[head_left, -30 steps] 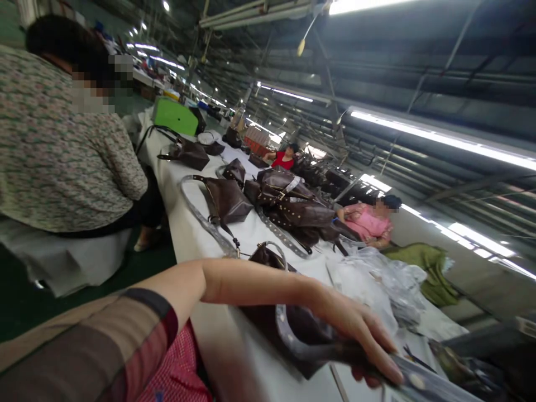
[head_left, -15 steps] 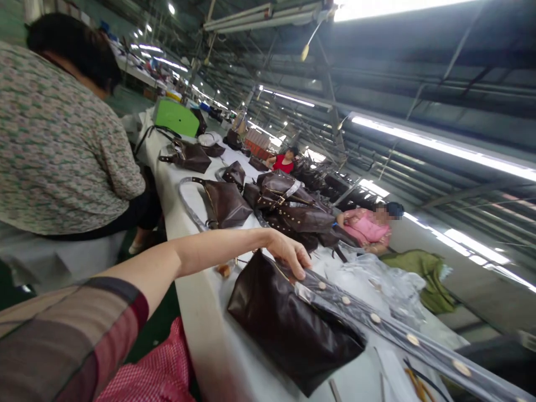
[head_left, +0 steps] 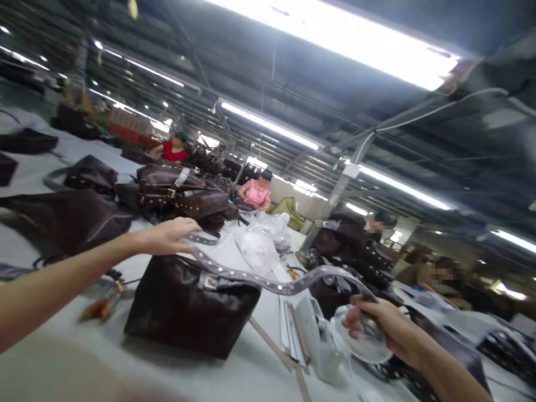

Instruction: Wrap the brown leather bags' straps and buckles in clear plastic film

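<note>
A dark brown leather bag (head_left: 190, 310) stands on the white table in front of me. Its studded strap (head_left: 278, 287), covered in clear plastic, curves from the bag's top toward the right. My left hand (head_left: 170, 234) is over the bag's top edge, beside the strap; its fingers reach forward, apart from the thumb. My right hand (head_left: 383, 321) is closed around the strap's far end, holding it up. Just behind that hand is a tape dispenser (head_left: 320, 340) with a clear tape roll (head_left: 368, 349). The right fingertips are partly blurred.
More brown bags (head_left: 180, 192) are heaped at the back left, others at the right. Crumpled clear plastic (head_left: 262, 240) lies beyond the bag. Flat strips (head_left: 293, 335) lie beside the dispenser. A brown tassel (head_left: 98, 307) is at the left. Several people sit farther back.
My view has swung to the right. My right hand has come into view with the strap's end, and the strap now bends in a wave. My left hand's fingers have loosened.
</note>
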Motion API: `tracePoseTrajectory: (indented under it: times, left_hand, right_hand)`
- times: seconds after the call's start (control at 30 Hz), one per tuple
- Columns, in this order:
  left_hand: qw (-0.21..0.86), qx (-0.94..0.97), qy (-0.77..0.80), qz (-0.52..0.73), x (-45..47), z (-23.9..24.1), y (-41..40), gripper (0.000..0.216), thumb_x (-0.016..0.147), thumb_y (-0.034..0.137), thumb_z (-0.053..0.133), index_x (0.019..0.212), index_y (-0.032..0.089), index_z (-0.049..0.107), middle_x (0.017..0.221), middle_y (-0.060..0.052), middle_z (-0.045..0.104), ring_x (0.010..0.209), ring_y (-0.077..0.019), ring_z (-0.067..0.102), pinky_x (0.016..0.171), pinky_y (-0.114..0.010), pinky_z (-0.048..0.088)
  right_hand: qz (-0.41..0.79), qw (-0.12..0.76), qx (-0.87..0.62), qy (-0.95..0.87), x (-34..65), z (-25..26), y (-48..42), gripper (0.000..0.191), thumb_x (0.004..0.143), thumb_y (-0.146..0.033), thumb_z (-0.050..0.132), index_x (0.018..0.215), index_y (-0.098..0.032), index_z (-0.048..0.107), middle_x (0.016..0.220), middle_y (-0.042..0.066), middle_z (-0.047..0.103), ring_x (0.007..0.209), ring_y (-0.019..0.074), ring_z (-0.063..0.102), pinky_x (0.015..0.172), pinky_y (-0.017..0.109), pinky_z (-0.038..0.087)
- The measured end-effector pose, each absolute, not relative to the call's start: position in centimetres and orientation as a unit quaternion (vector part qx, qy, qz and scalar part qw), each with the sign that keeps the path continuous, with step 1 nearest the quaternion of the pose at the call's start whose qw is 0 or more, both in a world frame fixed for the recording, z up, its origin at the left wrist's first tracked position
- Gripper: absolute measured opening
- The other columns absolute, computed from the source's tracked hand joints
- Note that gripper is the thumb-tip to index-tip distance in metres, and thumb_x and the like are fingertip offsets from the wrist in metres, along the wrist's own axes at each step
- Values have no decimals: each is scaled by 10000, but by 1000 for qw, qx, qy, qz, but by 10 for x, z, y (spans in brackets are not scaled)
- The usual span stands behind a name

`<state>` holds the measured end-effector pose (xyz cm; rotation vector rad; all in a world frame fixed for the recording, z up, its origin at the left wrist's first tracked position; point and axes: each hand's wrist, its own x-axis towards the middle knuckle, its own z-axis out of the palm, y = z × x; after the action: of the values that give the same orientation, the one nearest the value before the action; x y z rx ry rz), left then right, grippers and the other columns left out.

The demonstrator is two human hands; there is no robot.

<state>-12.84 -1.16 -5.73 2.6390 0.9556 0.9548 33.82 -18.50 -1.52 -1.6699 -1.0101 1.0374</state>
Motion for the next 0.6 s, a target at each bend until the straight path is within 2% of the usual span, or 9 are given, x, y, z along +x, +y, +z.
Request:
tracePoseTrajectory:
  times: [0.07,0.13,0.2,0.27,0.3,0.37,0.43,0.5,0.6]
  left_hand:
    - [29,920,234,313,-72,-35,-40,635,797,380,640,1351,120,466,1432,-168,438,1320,-279,383,1081,-373,295]
    - [8,941,155,300,-5,-12,-69,836,766,408,692,1459,144,308,1528,-178,291,1405,-305,255,1123,-436,228]
    - [-13,952,109,285,57,8,-87,892,753,414,710,1481,166,257,1534,-177,282,1413,-332,237,1116,-500,208]
    - [-17,967,80,240,103,23,-94,708,814,425,646,1417,154,391,1416,-162,472,1319,-311,408,1055,-445,316]
    - [-7,973,95,210,118,28,-95,537,856,436,590,1311,158,522,1288,-144,587,1198,-287,529,970,-391,394]
    - [-5,977,129,169,137,34,-94,349,905,438,511,1080,177,663,1050,-108,692,962,-241,638,771,-303,453]
    - [-32,972,155,171,143,36,-93,300,916,412,500,952,182,689,934,-97,701,833,-218,645,644,-265,421]
    - [-51,966,161,197,143,37,-93,248,897,376,544,896,173,687,882,-93,691,778,-205,627,602,-254,386]
    - [85,970,137,180,141,36,-90,249,787,416,682,779,168,667,734,-28,637,662,-157,563,562,-236,347]
  right_hand:
    - [431,432,-673,-417,322,-13,-188,183,823,-284,625,729,-150,544,616,78,665,528,172,630,517,287,518]
    - [450,401,-653,-459,300,-8,-184,216,789,-326,648,712,-166,526,623,84,682,528,187,644,510,291,518]
    - [466,378,-632,-490,280,0,-183,235,756,-354,669,725,-170,525,617,72,679,544,204,657,520,304,521]
    - [474,373,-623,-497,271,5,-188,246,727,-365,682,773,-179,529,616,49,670,582,227,672,539,323,524]
    - [474,372,-625,-496,271,6,-192,259,720,-378,681,808,-183,534,631,45,671,616,239,681,561,337,528]
    - [450,364,-645,-499,278,4,-202,295,736,-433,646,873,-191,547,705,54,689,704,254,691,628,364,534]
    - [354,333,-685,-543,290,-3,-211,324,773,-513,562,846,-197,571,772,67,692,776,249,673,687,368,518]
    - [181,283,-721,-606,302,-12,-216,391,798,-572,468,721,-204,575,755,71,671,763,238,630,687,349,478]
    - [-11,260,-743,-616,312,-25,-214,461,812,-600,378,618,-221,555,665,59,624,662,218,558,619,329,405]
